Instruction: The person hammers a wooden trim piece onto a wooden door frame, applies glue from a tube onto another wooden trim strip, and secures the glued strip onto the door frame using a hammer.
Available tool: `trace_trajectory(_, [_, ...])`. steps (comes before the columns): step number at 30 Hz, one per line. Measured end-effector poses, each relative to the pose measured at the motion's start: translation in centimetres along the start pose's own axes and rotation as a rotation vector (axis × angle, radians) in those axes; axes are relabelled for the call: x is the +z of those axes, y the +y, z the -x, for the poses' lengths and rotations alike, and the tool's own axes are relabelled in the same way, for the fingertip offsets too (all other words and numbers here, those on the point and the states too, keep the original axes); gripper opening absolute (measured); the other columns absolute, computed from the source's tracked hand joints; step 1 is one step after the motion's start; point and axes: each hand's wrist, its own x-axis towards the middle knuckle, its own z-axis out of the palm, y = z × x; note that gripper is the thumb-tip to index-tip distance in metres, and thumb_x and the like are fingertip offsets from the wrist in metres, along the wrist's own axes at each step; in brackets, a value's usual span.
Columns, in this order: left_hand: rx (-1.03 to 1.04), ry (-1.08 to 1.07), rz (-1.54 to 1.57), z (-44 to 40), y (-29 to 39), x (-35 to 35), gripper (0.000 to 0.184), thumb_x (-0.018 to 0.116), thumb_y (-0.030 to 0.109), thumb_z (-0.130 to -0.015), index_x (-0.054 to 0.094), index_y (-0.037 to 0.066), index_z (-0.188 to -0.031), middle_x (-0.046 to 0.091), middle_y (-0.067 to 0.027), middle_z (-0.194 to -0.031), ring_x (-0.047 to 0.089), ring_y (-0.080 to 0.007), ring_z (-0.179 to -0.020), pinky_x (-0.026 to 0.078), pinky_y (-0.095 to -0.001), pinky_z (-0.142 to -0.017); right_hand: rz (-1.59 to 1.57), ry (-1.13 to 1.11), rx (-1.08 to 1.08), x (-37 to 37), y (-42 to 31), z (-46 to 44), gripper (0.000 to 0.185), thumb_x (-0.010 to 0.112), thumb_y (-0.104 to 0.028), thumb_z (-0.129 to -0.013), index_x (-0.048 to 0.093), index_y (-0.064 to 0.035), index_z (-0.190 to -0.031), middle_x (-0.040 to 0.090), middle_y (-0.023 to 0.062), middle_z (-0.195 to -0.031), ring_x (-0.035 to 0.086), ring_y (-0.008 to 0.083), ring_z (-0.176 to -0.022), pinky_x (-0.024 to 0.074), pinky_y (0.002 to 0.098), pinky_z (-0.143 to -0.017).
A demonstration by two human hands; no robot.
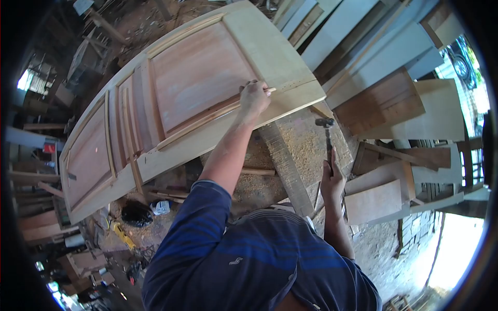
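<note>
A wooden panel door (285, 44) lies across the work surface, its recessed panels framed by thin strips. My left hand (254, 97) is closed on a wooden moulding strip (199, 124) along the near edge of the large panel (199, 70). The strip's end pokes out to the right of my fingers. Off the door's right corner, my right hand (333, 181) grips a hammer (325, 123) by its handle, head up. Whether a nail sits between my left fingers cannot be seen.
Sawdust covers the bench (306, 142) beneath the door. A loose strip (132, 150) lies across the door's middle and overhangs its near edge. Boards (381, 103) lean at the right. A black plastic bag (137, 213) and a yellow tool (123, 236) sit at lower left.
</note>
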Motion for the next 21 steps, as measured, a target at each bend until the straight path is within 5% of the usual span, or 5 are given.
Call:
trace_trajectory(3, [0.089,0.103,0.006,0.7,0.8,-0.2,0.012,0.08,0.019,-0.094,0.081,0.008,-0.098,0.079,-0.0168,-0.104,0.076,-0.0383,-0.098,0.053,-0.0549,-0.097,-0.124,0.085,-0.231,1.6,1.5,-0.1,0.05,0.067,-0.013,-0.112,0.06,-0.0105,-0.161,0.077,0.0232,-0.137,0.078,0.0139,-0.112,0.0588,0.0318,-0.092])
trace_trajectory(5, [0.098,0.186,0.079,1.2,0.1,0.1,0.011,0.08,0.017,-0.092,0.08,0.007,-0.097,0.079,-0.0191,-0.103,0.075,-0.0401,-0.095,0.053,-0.0574,-0.099,-0.237,0.001,-0.223,2.5,0.8,-0.2,0.051,0.067,-0.009,-0.111,0.061,-0.0113,-0.161,0.071,0.0217,-0.148,0.074,0.0272,-0.132,0.0588,0.035,-0.102])
trace_trajectory(11, [0.117,0.254,0.102,8.0,0.3,-3.9,0.035,0.079,0.022,-0.101,0.071,0.005,-0.13,0.073,-0.0158,-0.126,0.065,-0.0327,-0.131,0.039,-0.0542,-0.122,-0.091,-0.174,-0.365,4.6,-2.2,1.3,0.051,0.069,-0.01,-0.109,0.062,-0.0102,-0.16,0.08,0.0232,-0.127,0.082,0.0243,-0.101,0.062,0.0388,-0.086])
trace_trajectory(17, [-0.036,0.318,0.171,20.8,-8.9,-11.4,0.017,0.08,0.015,-0.099,0.076,0.009,-0.115,0.08,-0.0144,-0.11,0.075,-0.038,-0.109,0.051,-0.0559,-0.108,-0.008,-0.272,-0.536,8.5,-4.5,3.4,0.05,0.076,-0.012,-0.101,0.072,-0.015,-0.151,0.081,0.0209,-0.105,0.08,0.0374,-0.086,0.0619,0.0447,-0.079])
trace_trajectory(21, [-0.21,0.567,0.028,29.6,-17.6,-17.1,0.013,0.081,0.015,-0.095,0.078,0.006,-0.105,0.08,-0.0142,-0.104,0.076,-0.0379,-0.101,0.059,-0.0472,-0.092,0.138,-0.229,-0.53,11.0,-5.7,5.4,0.047,0.081,-0.015,-0.096,0.077,-0.0184,-0.143,0.081,0.0176,-0.112,0.079,0.0403,-0.095,0.0617,0.0517,-0.084])
